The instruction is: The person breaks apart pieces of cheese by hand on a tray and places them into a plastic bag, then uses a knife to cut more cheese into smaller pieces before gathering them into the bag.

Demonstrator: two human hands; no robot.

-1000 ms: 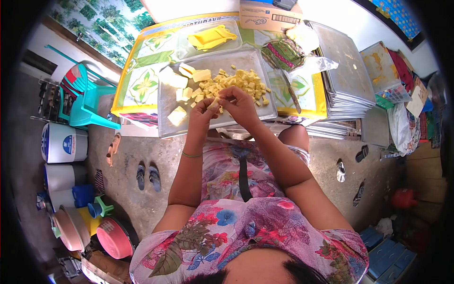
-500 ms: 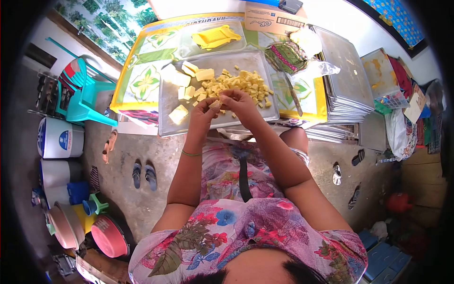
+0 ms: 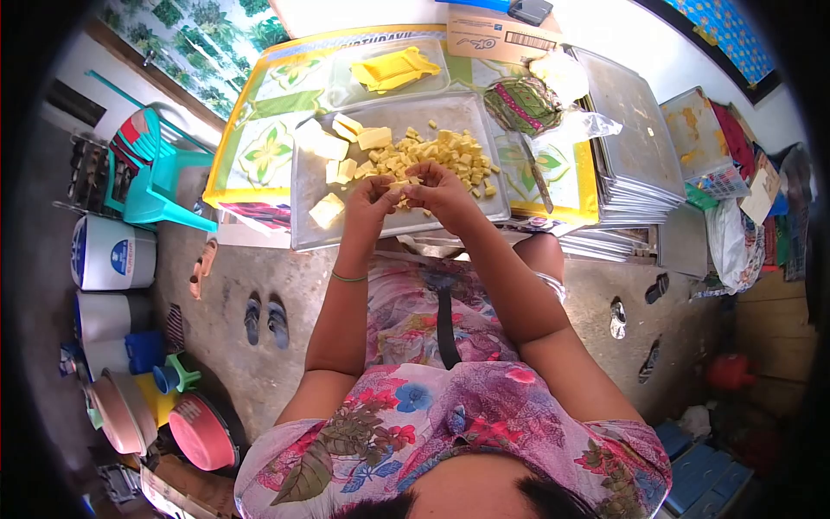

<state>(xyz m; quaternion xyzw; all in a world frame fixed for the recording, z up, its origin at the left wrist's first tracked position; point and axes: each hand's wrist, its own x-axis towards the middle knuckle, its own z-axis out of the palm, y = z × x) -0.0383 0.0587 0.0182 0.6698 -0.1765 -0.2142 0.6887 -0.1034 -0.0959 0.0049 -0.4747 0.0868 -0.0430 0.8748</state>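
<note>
My left hand [image 3: 372, 199] and my right hand [image 3: 443, 197] meet over the near side of a metal tray [image 3: 307, 195]. Between their pinched fingertips is a small pale yellow piece [image 3: 401, 184], which looks like cheese or butter. Beyond my fingers, a heap of small yellow cubes [image 3: 454, 154] covers the middle and right of the tray. Larger yellow blocks [image 3: 375, 137] sit at the left, and one thick slab [image 3: 327, 210] lies near the front left corner. A knife [image 3: 538, 177] rests just right of the tray.
Behind the tray is a clear plastic container [image 3: 341, 73] with a yellow cloth-like item [image 3: 393, 69]. A green patterned bundle [image 3: 523, 105] and a cardboard box [image 3: 501, 39] stand at the back right. Stacked metal trays [image 3: 627, 130] flank the table's right side. A teal chair [image 3: 160, 190] is at left.
My hands have drawn slightly closer together around the yellow piece and turned it a little. The tray and the cubes look the same.
</note>
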